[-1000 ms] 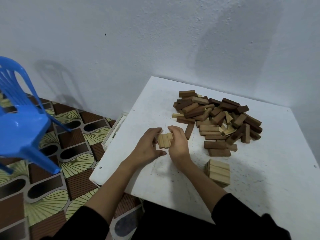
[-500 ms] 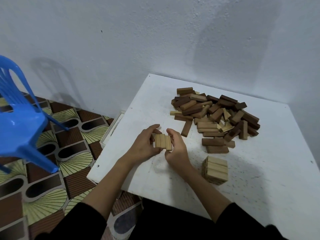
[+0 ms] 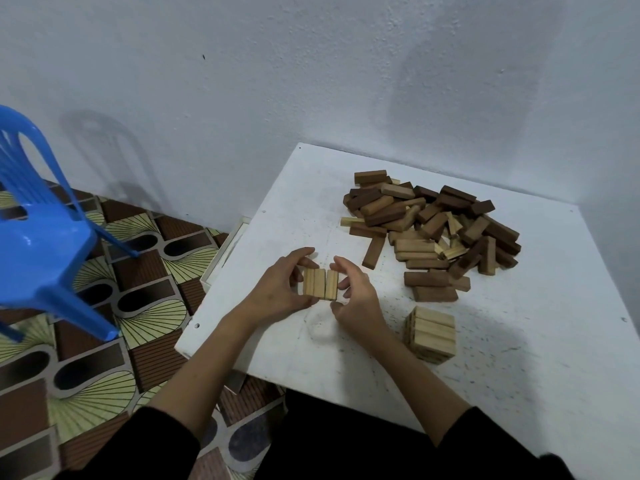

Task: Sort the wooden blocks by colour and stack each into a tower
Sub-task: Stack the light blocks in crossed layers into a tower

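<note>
We're squaring up three light blocks (image 3: pixel 320 284) on the table (image 3: pixel 277 209), left hand (image 3: pixel 277 292) and right hand (image 3: pixel 356 296) pinching them; next we're probably carrying them to the light tower (image 3: pixel 431 334).

Before us on the bench (image 3: pixel 519 358), block heap (image 3: pixel 433 230) behind, small stack (image 3: pixel 431 334) right, three-block row (image 3: pixel 320 284) between our hands, chair (image 3: pixel 45 237) left
</note>
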{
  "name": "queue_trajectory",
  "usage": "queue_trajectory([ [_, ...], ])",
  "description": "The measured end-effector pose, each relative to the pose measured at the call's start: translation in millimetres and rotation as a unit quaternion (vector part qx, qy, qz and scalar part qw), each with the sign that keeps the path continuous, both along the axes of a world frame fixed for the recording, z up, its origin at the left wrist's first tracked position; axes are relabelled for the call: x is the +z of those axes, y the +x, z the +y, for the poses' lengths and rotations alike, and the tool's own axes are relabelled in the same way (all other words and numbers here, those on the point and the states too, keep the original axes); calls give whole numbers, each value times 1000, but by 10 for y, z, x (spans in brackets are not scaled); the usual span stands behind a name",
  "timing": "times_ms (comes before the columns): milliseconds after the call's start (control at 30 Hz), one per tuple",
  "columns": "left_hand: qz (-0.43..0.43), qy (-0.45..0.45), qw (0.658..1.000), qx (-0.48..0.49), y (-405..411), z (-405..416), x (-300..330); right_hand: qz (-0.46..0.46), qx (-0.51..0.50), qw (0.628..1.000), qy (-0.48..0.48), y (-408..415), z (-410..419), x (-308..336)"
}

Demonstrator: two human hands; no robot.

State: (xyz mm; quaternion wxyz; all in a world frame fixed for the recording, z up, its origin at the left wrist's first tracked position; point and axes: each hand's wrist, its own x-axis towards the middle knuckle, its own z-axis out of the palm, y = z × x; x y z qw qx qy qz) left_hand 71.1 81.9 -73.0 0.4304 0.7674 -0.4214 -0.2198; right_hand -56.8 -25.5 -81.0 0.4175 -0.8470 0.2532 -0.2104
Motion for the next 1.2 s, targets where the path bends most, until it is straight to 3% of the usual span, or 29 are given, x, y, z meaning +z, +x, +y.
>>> queue_trajectory([
  [600, 1, 1, 1000, -27, 1, 44, 62, 0, 43, 999, -9, -8, -19, 13],
  [867, 11, -1, 1000, -15, -10, 47, 77, 44, 61, 997, 35, 7, -13, 56],
  [1200, -2, -59, 998, -29, -4, 54, 543, 9, 66, 998, 9, -36, -51, 593],
])
